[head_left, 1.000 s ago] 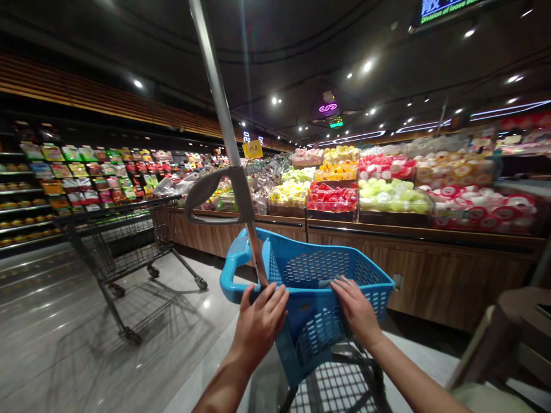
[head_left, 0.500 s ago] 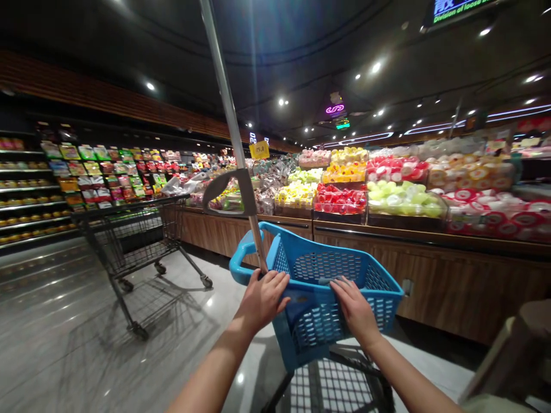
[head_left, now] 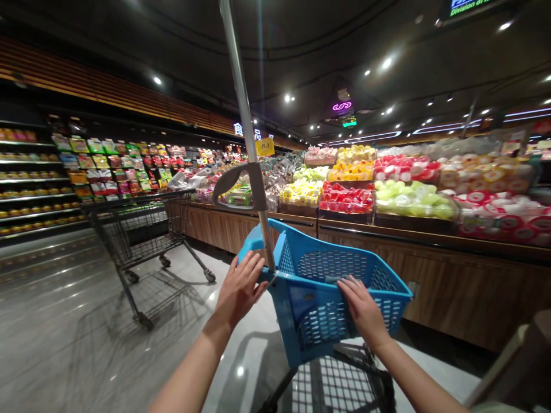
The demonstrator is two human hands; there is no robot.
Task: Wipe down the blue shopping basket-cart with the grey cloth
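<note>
Head view: our left hand [head_left: 241, 288] lies flat on the handle [head_left: 251, 243] of one blue, perforated basket [head_left: 288, 310], centre frame; our right hand [head_left: 364, 310] drapes over its near rim [head_left: 306, 279], grip unclear; one black cart [head_left: 148, 232] stands at left.

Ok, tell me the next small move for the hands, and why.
I'd probably curl the left hand around the blue plastic handle of the perforated blue plastic basket: it looks laid over it, fingers extended, while the right hand rests at the near rim.
</note>
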